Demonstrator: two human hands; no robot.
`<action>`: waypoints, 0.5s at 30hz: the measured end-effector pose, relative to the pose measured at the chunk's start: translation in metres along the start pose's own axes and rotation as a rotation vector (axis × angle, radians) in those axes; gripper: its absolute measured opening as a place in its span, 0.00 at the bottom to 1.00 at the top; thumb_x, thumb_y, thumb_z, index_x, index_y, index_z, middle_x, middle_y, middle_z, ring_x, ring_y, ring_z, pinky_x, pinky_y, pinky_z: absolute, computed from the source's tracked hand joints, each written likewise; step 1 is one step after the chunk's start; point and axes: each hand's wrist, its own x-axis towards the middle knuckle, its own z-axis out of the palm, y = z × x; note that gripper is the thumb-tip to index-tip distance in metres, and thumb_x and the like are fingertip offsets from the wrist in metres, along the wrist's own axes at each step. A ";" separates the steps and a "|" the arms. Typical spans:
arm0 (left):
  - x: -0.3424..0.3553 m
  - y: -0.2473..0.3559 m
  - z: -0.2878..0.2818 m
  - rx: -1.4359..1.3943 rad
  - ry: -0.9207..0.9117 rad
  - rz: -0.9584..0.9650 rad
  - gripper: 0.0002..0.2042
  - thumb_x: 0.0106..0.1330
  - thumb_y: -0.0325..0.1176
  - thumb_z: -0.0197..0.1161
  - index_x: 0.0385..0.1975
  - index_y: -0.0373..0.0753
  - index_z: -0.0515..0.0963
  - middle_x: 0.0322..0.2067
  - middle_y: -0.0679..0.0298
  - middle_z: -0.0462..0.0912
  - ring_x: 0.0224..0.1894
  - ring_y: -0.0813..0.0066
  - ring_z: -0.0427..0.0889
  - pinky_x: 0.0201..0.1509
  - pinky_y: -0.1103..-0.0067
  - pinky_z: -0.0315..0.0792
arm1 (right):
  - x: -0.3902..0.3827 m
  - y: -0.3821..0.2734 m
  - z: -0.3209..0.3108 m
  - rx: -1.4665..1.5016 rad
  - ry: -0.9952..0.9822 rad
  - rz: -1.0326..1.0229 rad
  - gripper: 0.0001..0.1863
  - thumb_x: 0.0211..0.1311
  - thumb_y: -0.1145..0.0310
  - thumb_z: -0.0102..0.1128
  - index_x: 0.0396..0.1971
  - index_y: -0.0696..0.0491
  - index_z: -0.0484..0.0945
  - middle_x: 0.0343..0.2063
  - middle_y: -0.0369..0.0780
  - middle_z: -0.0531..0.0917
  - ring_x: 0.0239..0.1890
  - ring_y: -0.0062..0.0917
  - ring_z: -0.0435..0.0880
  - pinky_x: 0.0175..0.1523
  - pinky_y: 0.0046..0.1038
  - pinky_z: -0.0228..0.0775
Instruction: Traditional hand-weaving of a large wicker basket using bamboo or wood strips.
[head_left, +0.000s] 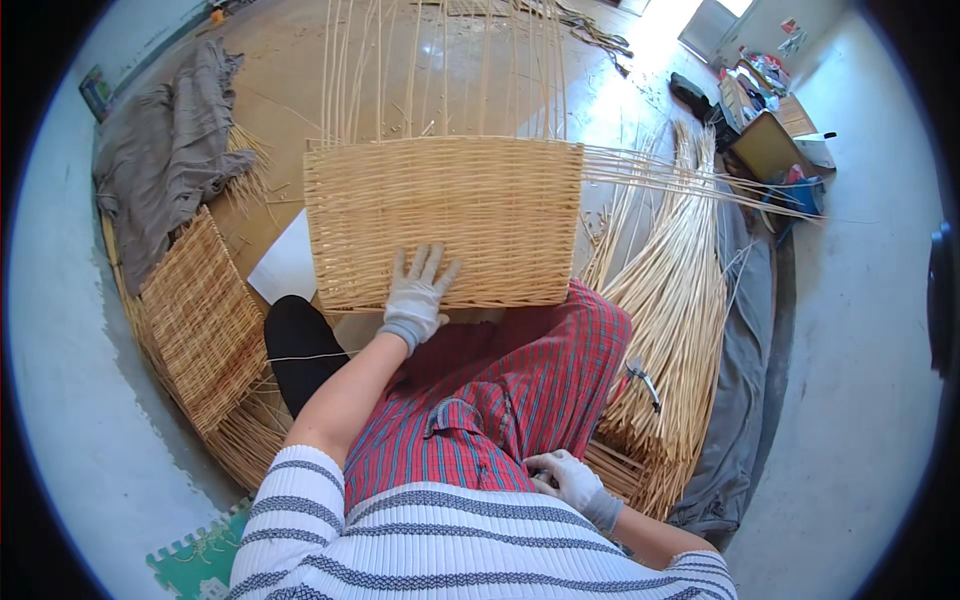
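Note:
A rectangular woven wicker panel (450, 215) leans across my knees, with long unwoven stakes (385, 70) rising from its far edge and loose strands (680, 175) trailing off its right side. My left hand (418, 290), in a pale work glove, lies with spread fingers on the panel's near edge. Red plaid cloth (545, 360) covers my lap. Down by my right hip, my gloved right hand (568, 480) is curled against this cloth. Something small and dark shows at its fingers, too hidden to name.
A thick bundle of pale rods (670, 320) lies to the right, with a metal hand tool (645, 385) on it. Another woven panel (203, 325) rests at left below a grey cloth (165, 160). Boxes and clutter (770, 140) stand along the right wall.

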 end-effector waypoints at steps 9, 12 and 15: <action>0.006 -0.029 -0.004 -0.314 0.474 0.059 0.31 0.60 0.42 0.69 0.65 0.49 0.72 0.65 0.53 0.71 0.72 0.56 0.61 0.77 0.52 0.45 | 0.052 -0.002 -0.035 0.253 0.004 -0.162 0.08 0.70 0.65 0.56 0.35 0.53 0.77 0.24 0.41 0.80 0.29 0.33 0.83 0.31 0.28 0.76; 0.032 -0.040 -0.072 -0.160 0.637 -0.056 0.34 0.62 0.46 0.67 0.69 0.51 0.66 0.65 0.54 0.70 0.71 0.57 0.65 0.78 0.53 0.43 | 0.097 -0.057 -0.094 0.255 0.174 0.038 0.17 0.61 0.63 0.64 0.48 0.52 0.78 0.38 0.44 0.79 0.36 0.35 0.84 0.37 0.33 0.79; 0.063 -0.047 -0.107 -0.035 0.565 -0.119 0.40 0.62 0.53 0.67 0.74 0.54 0.58 0.69 0.56 0.67 0.71 0.60 0.65 0.78 0.54 0.42 | 0.183 -0.078 -0.127 -0.152 0.512 -0.066 0.39 0.58 0.51 0.68 0.69 0.37 0.62 0.51 0.47 0.78 0.50 0.42 0.84 0.52 0.42 0.77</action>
